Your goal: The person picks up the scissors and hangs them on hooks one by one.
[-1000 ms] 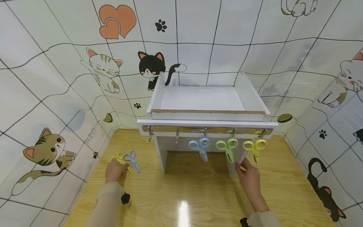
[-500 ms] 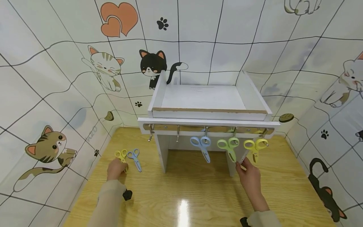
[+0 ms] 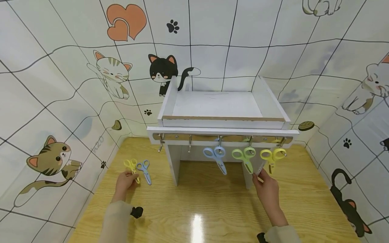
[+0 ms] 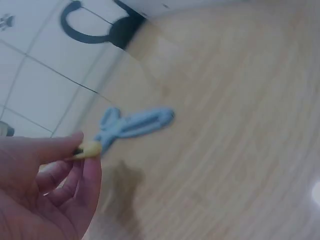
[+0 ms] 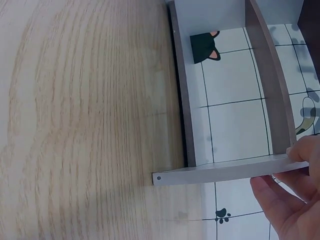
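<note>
My left hand [image 3: 124, 182] pinches a pair of yellow scissors [image 3: 131, 164] between thumb and fingers at the left of the table. In the left wrist view only a small yellow part of them [image 4: 91, 150] shows at the fingertips. Right beside them lie blue scissors [image 3: 145, 170] on the wood. My right hand [image 5: 295, 195] grips the side panel [image 5: 220, 174] of a white rack, thumb on one face and fingers on the other. From the rack's front hooks hang blue scissors [image 3: 216, 156], green scissors [image 3: 245, 158] and another yellow pair [image 3: 271, 157], just above the right hand.
The white rack [image 3: 225, 123] stands at the back of the wooden table [image 3: 194, 206], with a shallow tray on top. Two more metal hooks, the far-left hook [image 3: 160, 143] and its neighbour [image 3: 190, 143], are at its left. Cat-patterned walls [image 3: 60, 111] enclose the table's back and sides.
My left hand has shifted slightly right, and the yellow scissors in it moved a little with it. The hanging blue scissors have swung to a different tilt. My right hand stays on the panel.
</note>
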`<state>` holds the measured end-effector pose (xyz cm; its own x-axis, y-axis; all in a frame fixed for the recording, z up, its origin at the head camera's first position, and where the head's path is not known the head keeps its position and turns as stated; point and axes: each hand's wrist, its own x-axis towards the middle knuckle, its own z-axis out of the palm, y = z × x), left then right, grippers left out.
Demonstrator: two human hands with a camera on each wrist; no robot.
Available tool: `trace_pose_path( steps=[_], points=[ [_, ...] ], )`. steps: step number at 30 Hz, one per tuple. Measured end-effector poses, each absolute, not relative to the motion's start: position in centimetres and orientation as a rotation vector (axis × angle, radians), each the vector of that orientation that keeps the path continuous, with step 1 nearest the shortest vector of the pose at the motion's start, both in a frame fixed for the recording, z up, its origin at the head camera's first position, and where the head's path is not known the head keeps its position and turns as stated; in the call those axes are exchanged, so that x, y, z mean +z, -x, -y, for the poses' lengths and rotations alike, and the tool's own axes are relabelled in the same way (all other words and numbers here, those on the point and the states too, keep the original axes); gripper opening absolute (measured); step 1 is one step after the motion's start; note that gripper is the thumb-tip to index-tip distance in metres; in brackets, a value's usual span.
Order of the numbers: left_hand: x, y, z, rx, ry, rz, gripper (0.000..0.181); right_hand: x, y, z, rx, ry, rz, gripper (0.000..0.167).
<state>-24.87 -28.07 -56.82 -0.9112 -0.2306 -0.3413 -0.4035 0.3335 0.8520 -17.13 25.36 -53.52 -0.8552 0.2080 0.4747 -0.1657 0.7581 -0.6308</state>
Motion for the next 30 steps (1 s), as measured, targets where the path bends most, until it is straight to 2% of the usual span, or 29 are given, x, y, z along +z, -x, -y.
trace_pose_path(
  steps=[3, 6, 12, 16, 24, 30],
  points=[
    [-56.0, 24.9, 27.7, 1.878, 0.604, -2.192, 0.046, -53.3, 17.1, -25.3, 0.928, 0.03, 2.421, 0.02],
    [-54.7, 24.7, 27.2, 2.051, 0.588, -2.049, 0.047, -53.3, 17.0, -25.3, 0.914, 0.018, 2.419, 0.017],
    [-51.1, 24.2, 26.0, 2.327, 0.427, -1.928, 0.007, -53.4, 17.0, -25.2, 0.899, 0.021, 2.419, 0.019],
    [-48.2, 23.5, 24.9, 2.514, 0.198, -1.849, 0.021, -53.4, 17.0, -25.2, 0.907, 0.026, 2.419, 0.021],
    [-43.4, 21.5, 22.6, 2.658, -0.164, -1.866, 0.02, -53.4, 17.0, -25.1, 0.902, 0.025, 2.408, 0.016],
    [-41.1, 19.7, 20.8, 2.646, -0.445, -1.901, 0.023, -53.6, 17.0, -25.2, 0.905, 0.035, 2.413, 0.019]
  ],
)
